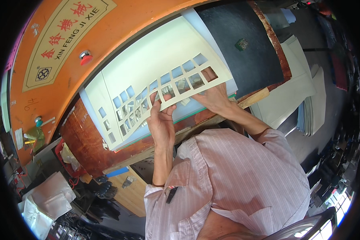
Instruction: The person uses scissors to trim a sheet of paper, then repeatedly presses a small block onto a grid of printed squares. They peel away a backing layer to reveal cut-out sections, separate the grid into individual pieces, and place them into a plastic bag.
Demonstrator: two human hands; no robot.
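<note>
A cream sheet (148,64) with rows of rectangular cutouts lies on the work table, its near edge bowed upward. My left hand (162,122) grips that raised edge, the fingers showing through the cutouts. Under the right part of the same edge is my right hand (216,98), thumb pointing left; its other fingers are mostly hidden by the sheet. Small loose cut pieces (183,85) show through the openings, on a pale blue-white board (196,20) beneath the sheet.
An orange machine body (120,28) with a red push button (86,59) rises along the far left. On the black mat (248,28) at the right sits a small dark green block (241,45). Large pale sheets (284,80) are stacked farther right. Clear plastic bags (52,196) lie at lower left.
</note>
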